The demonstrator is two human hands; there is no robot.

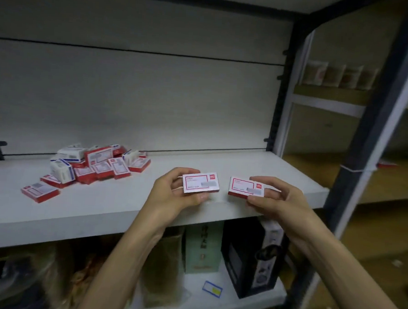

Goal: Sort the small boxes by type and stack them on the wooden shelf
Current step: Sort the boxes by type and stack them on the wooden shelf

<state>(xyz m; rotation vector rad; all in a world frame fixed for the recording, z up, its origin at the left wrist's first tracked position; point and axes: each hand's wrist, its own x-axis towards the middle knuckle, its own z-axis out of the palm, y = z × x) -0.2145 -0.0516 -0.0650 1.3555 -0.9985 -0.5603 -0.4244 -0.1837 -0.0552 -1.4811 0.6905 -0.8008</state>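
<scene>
My left hand (172, 193) grips a small red-and-white box (200, 182) above the front part of the pale shelf board (115, 211). My right hand (278, 198) pinches a second red-and-white box (245, 187) of the same look, just to the right of the first. The two boxes are apart by a small gap. A loose pile of small boxes (96, 165) lies at the back left of the shelf, mixing red-and-white ones with blue-and-white ones (62, 170). One red box (40, 191) lies alone in front of the pile.
A dark metal upright (369, 130) frames the shelf on the right. The lower shelf holds a green carton (202, 248), a black box (252, 258), brown bags and a blue-edged label (212, 289). Another rack with packets (339, 75) stands beyond.
</scene>
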